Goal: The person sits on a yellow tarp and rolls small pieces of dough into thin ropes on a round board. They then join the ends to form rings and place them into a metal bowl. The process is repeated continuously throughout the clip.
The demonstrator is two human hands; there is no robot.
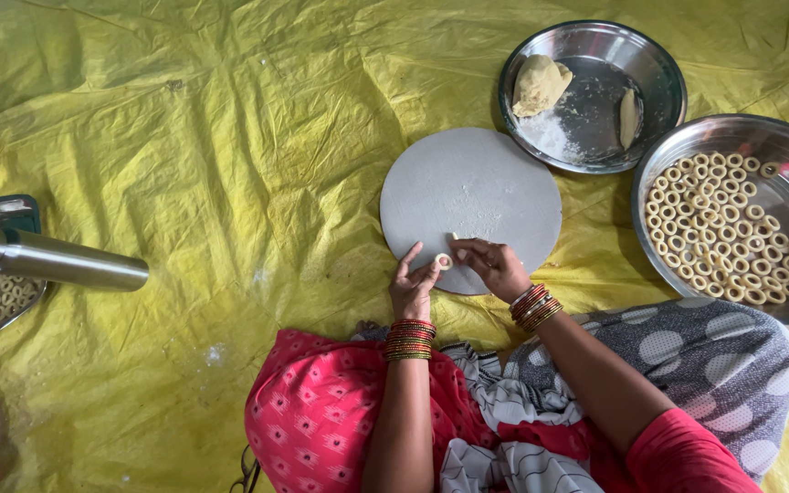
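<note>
Your left hand [412, 285] and right hand [495, 266] meet at the near edge of the round grey board [470, 196], fingers pinched together on a small ring of dough [444, 262] held between them just over the board's rim. Stacks of red and gold bangles [410, 340] sit on both wrists. Beyond the board, a steel plate [655, 68] carries a lump of dough [540, 84], a smaller piece and some loose flour. To its right, touching it, a larger steel tray [778, 146] is filled with finished dough rings [726, 228]. Everything rests on a crumpled yellow plastic sheet [184, 137]. Far left, a steel cylinder [52, 258] lies across another tray of rings.
</note>
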